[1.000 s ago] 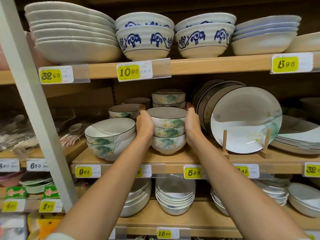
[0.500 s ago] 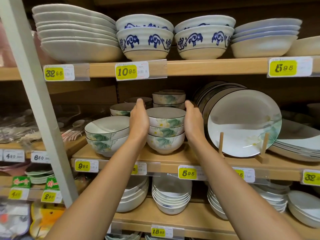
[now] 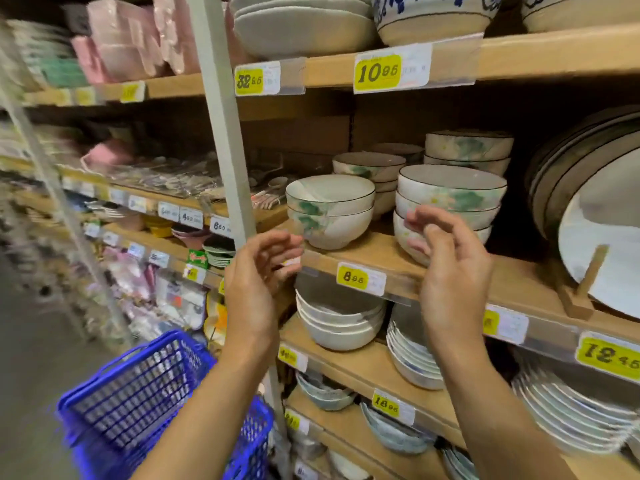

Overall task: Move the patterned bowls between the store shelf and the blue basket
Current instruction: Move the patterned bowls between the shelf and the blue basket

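Note:
A stack of three flower-patterned bowls [image 3: 452, 194] stands on the middle wooden shelf [image 3: 367, 258]. My right hand [image 3: 446, 268] hovers in front of it, fingers loosely curled, holding nothing. My left hand [image 3: 256, 271] is raised before the shelf edge, also loose and empty, left of a stack of two larger patterned bowls [image 3: 330, 211]. More patterned bowls [image 3: 467, 147] sit behind. The blue basket [image 3: 145, 400] is at the lower left, below my left forearm; I see nothing inside it.
A grey upright post [image 3: 225, 133] runs down just left of my left hand. Large plates [image 3: 595, 216] lean on a wooden stand at right. White bowls and plates fill the lower shelves [image 3: 341, 320]. Blue-patterned bowls [image 3: 429, 15] sit on the top shelf. Aisle floor lies at left.
Both hands have let go of the three-bowl stack and pulled back from the shelf. The view has swung left and down, bringing the blue basket into sight.

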{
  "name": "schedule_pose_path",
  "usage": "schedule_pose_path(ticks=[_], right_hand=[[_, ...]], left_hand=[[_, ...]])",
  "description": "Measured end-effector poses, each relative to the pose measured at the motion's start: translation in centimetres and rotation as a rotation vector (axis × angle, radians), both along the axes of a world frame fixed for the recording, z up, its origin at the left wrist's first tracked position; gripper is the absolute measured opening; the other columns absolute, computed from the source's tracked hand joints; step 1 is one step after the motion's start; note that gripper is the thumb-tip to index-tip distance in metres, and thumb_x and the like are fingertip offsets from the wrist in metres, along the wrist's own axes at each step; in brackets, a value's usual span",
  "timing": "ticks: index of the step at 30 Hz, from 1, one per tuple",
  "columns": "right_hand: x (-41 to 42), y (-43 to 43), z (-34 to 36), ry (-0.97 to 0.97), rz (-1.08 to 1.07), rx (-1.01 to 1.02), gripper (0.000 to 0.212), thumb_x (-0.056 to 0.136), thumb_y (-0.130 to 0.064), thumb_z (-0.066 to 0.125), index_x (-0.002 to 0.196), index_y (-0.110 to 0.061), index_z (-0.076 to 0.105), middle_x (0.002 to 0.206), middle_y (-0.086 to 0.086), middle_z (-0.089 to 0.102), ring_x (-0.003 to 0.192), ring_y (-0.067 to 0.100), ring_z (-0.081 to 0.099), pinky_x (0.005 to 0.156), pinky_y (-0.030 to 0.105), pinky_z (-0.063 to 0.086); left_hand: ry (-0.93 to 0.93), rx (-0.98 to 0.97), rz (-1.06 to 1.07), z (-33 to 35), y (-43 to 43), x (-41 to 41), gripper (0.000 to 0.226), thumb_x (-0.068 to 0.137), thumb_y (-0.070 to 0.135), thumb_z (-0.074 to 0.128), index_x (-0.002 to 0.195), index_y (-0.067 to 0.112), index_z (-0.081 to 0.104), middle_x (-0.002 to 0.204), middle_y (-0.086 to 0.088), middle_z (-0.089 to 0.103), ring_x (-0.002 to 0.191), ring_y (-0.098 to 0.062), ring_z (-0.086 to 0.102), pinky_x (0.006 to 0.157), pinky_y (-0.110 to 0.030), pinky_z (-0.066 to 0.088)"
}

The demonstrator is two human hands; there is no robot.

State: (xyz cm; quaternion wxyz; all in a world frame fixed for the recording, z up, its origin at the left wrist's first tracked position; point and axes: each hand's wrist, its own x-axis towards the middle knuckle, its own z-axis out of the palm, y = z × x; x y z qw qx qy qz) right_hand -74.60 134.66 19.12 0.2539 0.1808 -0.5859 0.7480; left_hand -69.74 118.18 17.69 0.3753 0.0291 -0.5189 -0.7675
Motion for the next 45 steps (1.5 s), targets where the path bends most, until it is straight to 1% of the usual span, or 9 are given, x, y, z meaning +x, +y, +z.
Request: schedule_pose_path(ticks=[2,4,11,19,23,27,35,41,45], right_hand=[[0.9,-2.5,-1.2,-0.090,0.114,-0.028,0.024,0.088,-0.021,0.045,0.094,-0.024,0.069,0.095,0.000,0.073,0.093,0.013,0.069,0.077,0.026,0.055],[1.6,-4.9,-2.3,-0.151,0.200,-0.022,0.024,0.092,-0.015,0.046,0.090,-0.022,0.069,0.090,0.004,0.073,0.088,0.019,0.070,0.070,0.025,0.055],[5.1,-15.1,-6.0,-0.323,0.458,0.013,0.033,0.095,0.001,0.038,0.083,-0.010,0.067,0.070,0.005,0.072,0.065,0.016,0.067,0.058,0.019,0.054],[9.7,-26.7,-10.9,-0.496,0.587,0.122,0.028,0.093,-0.001,0.042,0.084,-0.006,0.068,0.073,0.010,0.072,0.062,0.016,0.067,0.056,0.018,0.054],[11.0,-32.1,-13.6,-0.553,0.653,0.193,0.026,0.093,-0.004,0.046,0.083,-0.009,0.069,0.076,0.010,0.074,0.065,0.017,0.069,0.056,0.019,0.054],[11.5,-36.6,-16.2,-0.587,0.695,0.233,0.027,0.093,-0.005,0.048,0.079,-0.013,0.070,0.073,0.009,0.074,0.063,0.016,0.070,0.053,0.017,0.053],[10.1,-42.8,-20.8,-0.715,0.702,0.303,0.027,0.094,-0.008,0.046,0.082,-0.015,0.069,0.076,0.008,0.074,0.065,0.016,0.070,0.057,0.022,0.055],[6.9,-47.1,-23.7,-0.784,0.633,0.319,0.027,0.095,-0.008,0.045,0.085,-0.013,0.070,0.075,0.006,0.073,0.063,0.012,0.069,0.057,0.019,0.055],[3.6,-50.0,-25.1,-0.820,0.569,0.308,0.027,0.095,-0.008,0.045,0.084,-0.014,0.069,0.085,0.012,0.073,0.077,0.023,0.070,0.072,0.034,0.055]], left_hand=[[-0.035,0.018,0.039,-1.0,-2.3,1.9,0.035,0.097,0.015,0.033,0.090,0.007,0.067,0.083,-0.009,0.074,0.079,-0.018,0.070,0.071,-0.030,0.058],[-0.063,0.034,0.074,-1.5,-4.6,3.4,0.034,0.097,0.012,0.032,0.090,0.006,0.066,0.080,-0.008,0.074,0.076,-0.019,0.071,0.067,-0.027,0.059],[-0.097,0.087,0.188,-3.4,-13.6,10.1,0.034,0.096,0.012,0.033,0.089,0.007,0.066,0.081,-0.010,0.073,0.075,-0.020,0.069,0.062,-0.024,0.057],[-0.261,0.169,0.301,-6.8,-24.7,18.3,0.033,0.094,0.014,0.035,0.091,0.004,0.066,0.084,-0.013,0.073,0.071,-0.020,0.068,0.061,-0.026,0.055],[-0.362,0.217,0.326,-9.2,-28.3,21.0,0.034,0.095,0.014,0.033,0.090,0.003,0.065,0.079,-0.011,0.073,0.064,-0.017,0.066,0.054,-0.022,0.053],[-0.448,0.247,0.385,-11.3,-31.1,22.7,0.034,0.094,0.012,0.031,0.089,0.004,0.064,0.074,-0.008,0.074,0.062,-0.016,0.066,0.053,-0.022,0.053],[-0.605,0.256,0.398,-14.2,-36.8,22.0,0.031,0.092,0.009,0.033,0.086,0.005,0.063,0.075,-0.011,0.071,0.061,-0.020,0.062,0.053,-0.024,0.053],[-0.688,0.201,0.325,-16.2,-42.3,17.7,0.031,0.093,0.012,0.034,0.088,0.006,0.064,0.079,-0.012,0.073,0.069,-0.024,0.063,0.062,-0.031,0.053],[-0.749,0.139,0.223,-17.1,-46.2,12.3,0.032,0.093,0.011,0.034,0.088,0.005,0.065,0.076,-0.009,0.073,0.070,-0.023,0.063,0.059,-0.026,0.054]])
